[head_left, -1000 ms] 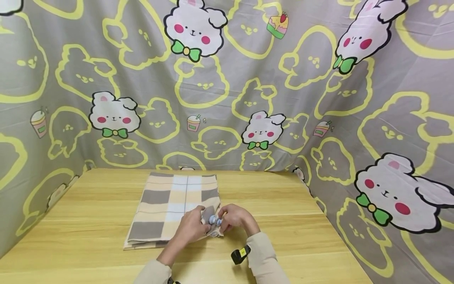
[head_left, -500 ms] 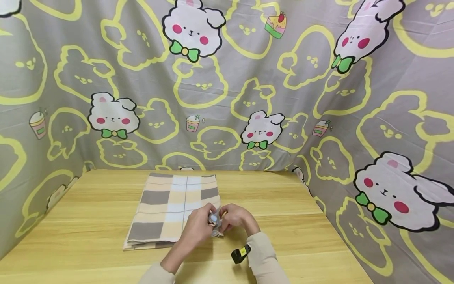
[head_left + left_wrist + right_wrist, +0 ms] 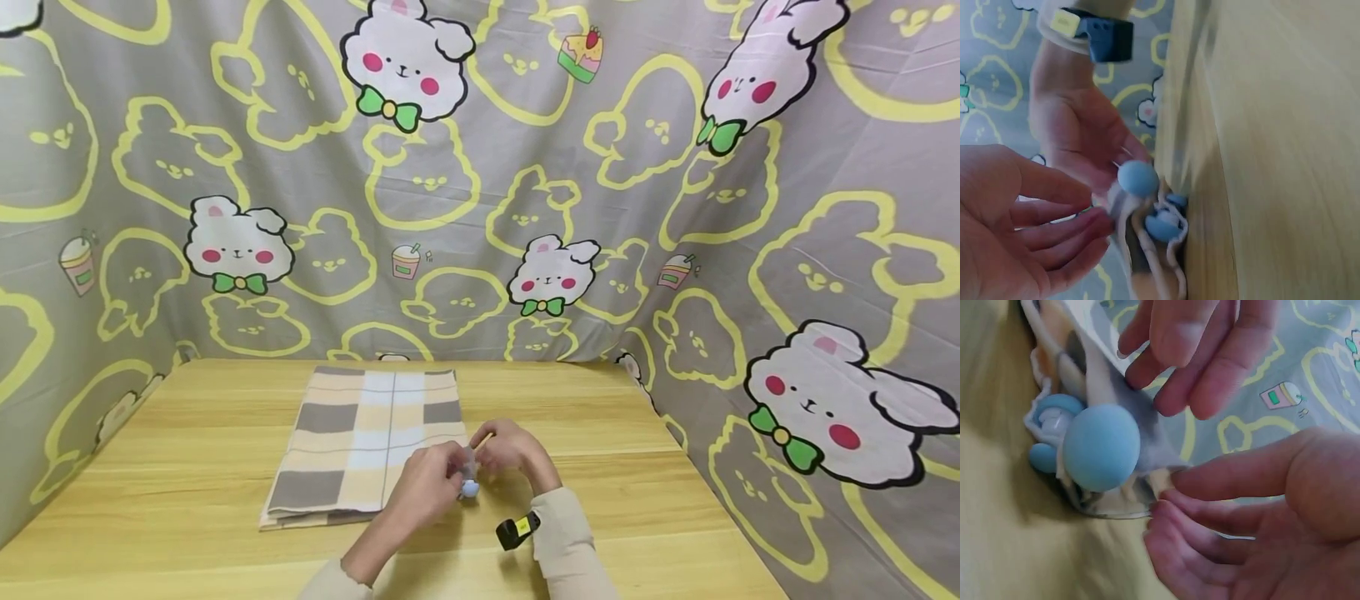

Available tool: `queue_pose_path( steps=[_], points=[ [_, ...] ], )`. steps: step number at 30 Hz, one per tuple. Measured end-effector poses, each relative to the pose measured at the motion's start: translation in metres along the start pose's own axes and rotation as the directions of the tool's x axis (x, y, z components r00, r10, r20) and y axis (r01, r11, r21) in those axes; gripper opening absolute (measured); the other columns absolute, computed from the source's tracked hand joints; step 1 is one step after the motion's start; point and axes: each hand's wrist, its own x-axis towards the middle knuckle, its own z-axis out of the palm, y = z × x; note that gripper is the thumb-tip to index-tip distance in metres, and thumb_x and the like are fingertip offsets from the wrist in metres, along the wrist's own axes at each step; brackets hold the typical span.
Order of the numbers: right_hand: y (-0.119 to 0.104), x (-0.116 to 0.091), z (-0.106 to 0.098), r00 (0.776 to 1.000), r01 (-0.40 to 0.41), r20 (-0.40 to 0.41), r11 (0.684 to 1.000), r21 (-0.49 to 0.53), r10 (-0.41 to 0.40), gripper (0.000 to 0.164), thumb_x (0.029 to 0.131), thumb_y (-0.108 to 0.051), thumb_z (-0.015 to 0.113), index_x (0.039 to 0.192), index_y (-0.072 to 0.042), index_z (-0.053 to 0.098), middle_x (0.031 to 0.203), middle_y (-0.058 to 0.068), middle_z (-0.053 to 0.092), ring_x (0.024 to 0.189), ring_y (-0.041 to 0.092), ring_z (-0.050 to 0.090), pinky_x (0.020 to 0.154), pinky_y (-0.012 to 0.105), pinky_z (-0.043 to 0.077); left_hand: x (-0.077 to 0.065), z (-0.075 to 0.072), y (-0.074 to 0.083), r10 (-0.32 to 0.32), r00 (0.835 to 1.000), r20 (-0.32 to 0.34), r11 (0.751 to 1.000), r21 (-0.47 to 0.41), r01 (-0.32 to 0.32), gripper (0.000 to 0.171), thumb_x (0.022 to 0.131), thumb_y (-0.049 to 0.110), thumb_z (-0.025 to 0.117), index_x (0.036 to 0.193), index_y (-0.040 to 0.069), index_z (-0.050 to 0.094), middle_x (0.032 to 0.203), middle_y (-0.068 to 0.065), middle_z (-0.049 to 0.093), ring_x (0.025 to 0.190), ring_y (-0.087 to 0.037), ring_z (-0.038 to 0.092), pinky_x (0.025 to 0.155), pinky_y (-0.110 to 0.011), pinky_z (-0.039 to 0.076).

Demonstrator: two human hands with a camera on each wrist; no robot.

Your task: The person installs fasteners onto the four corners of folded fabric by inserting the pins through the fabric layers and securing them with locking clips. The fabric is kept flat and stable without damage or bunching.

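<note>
A folded plaid blanket in grey, cream and white lies left of centre on the table. Its near right corner is bunched up, with light-blue round-headed pieces, seemingly quilt clips, at the folds. One blue head stands out large in both wrist views; a white part shows beside another. My right hand pinches the corner's edge between thumb and fingers. Across from it, my left hand has its fingers loosely extended beside the bunched cloth. Whether those fingertips touch the cloth, I cannot tell.
The wooden table extends around the blanket. A grey curtain printed with rabbits hangs at the back and both sides. A black device is strapped at my right wrist.
My left hand has shifted right, towards my right hand. The blue head has swung round to the near side of the bunched corner. My right hand has moved slightly right.
</note>
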Motion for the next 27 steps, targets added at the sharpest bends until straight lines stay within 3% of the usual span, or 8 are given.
queue_pose_path(
  steps=[2,4,7,11,13,15,20,27],
  points=[
    [-0.004,-0.001,-0.001,0.999,0.011,-0.047,1.000,-0.003,-0.011,0.018,0.086,0.000,0.063,0.103,0.003,0.066,0.079,0.010,0.064,0.066,0.016,0.058,0.063,0.034,0.056,0.001,-0.002,-0.003,-0.018,0.999,-0.034,0.998,0.054,0.019,0.018,0.084,-0.003,0.070,0.101,0.000,0.071,0.093,-0.012,0.072,0.077,-0.016,0.064,0.063,-0.027,0.052],
    [-0.008,-0.003,-0.001,0.998,0.017,-0.061,1.000,0.005,-0.017,0.019,0.091,-0.006,0.066,0.108,0.003,0.065,0.083,0.010,0.065,0.067,0.016,0.059,0.067,0.037,0.058,0.003,-0.006,-0.008,-0.054,0.998,-0.041,0.991,0.123,0.058,0.022,0.084,0.004,0.075,0.106,0.001,0.071,0.095,-0.012,0.071,0.081,-0.019,0.062,0.068,-0.036,0.052],
    [-0.014,-0.007,-0.001,0.999,0.035,-0.027,0.999,-0.022,-0.036,0.034,0.091,-0.011,0.073,0.121,0.003,0.062,0.081,0.013,0.066,0.064,0.017,0.059,0.066,0.041,0.059,0.002,-0.015,-0.015,-0.168,0.985,0.041,0.963,0.222,0.155,0.040,0.084,0.019,0.079,0.119,0.004,0.067,0.102,-0.016,0.066,0.090,-0.031,0.061,0.078,-0.058,0.050],
    [-0.016,-0.011,0.002,0.998,0.014,0.065,0.996,-0.088,-0.008,0.048,0.087,-0.012,0.078,0.131,-0.002,0.061,0.070,0.009,0.059,0.057,0.016,0.053,0.063,0.041,0.058,0.000,-0.028,-0.024,-0.353,0.921,0.166,0.901,0.328,0.286,0.065,0.085,0.039,0.079,0.137,0.005,0.058,0.129,-0.034,0.057,0.121,-0.057,0.052,0.092,-0.086,0.030],
    [-0.016,-0.013,0.004,0.994,-0.016,0.104,0.993,-0.120,0.028,0.047,0.086,-0.013,0.078,0.130,-0.005,0.062,0.069,0.007,0.058,0.057,0.016,0.052,0.065,0.041,0.059,-0.001,-0.032,-0.027,-0.406,0.892,0.197,0.879,0.352,0.323,0.071,0.086,0.044,0.077,0.141,0.004,0.055,0.140,-0.041,0.046,0.131,-0.064,0.040,0.093,-0.091,0.020],
    [-0.014,-0.013,0.007,0.990,-0.043,0.125,0.991,-0.127,0.059,0.045,0.086,-0.012,0.078,0.128,-0.007,0.063,0.070,0.008,0.058,0.059,0.016,0.054,0.066,0.041,0.060,-0.001,-0.034,-0.029,-0.434,0.874,0.218,0.869,0.355,0.344,0.075,0.086,0.046,0.076,0.143,0.004,0.053,0.145,-0.044,0.038,0.136,-0.066,0.032,0.092,-0.093,0.014],
    [-0.011,-0.012,0.013,0.990,-0.046,0.131,0.995,-0.092,0.058,0.041,0.085,-0.006,0.076,0.124,-0.006,0.064,0.080,0.013,0.064,0.063,0.021,0.064,0.066,0.043,0.062,0.000,-0.037,-0.035,-0.441,0.865,0.240,0.873,0.339,0.351,0.078,0.085,0.048,0.077,0.146,0.006,0.052,0.148,-0.045,0.034,0.138,-0.066,0.029,0.089,-0.094,0.011],
    [-0.010,-0.009,0.020,0.994,0.002,0.110,0.996,-0.093,0.008,0.040,0.085,-0.006,0.076,0.123,-0.003,0.063,0.079,0.013,0.066,0.062,0.025,0.068,0.066,0.042,0.061,0.004,-0.040,-0.049,-0.438,0.866,0.243,0.874,0.340,0.347,0.078,0.084,0.047,0.078,0.148,0.011,0.051,0.151,-0.041,0.035,0.141,-0.064,0.026,0.092,-0.093,0.008]
  ],
)
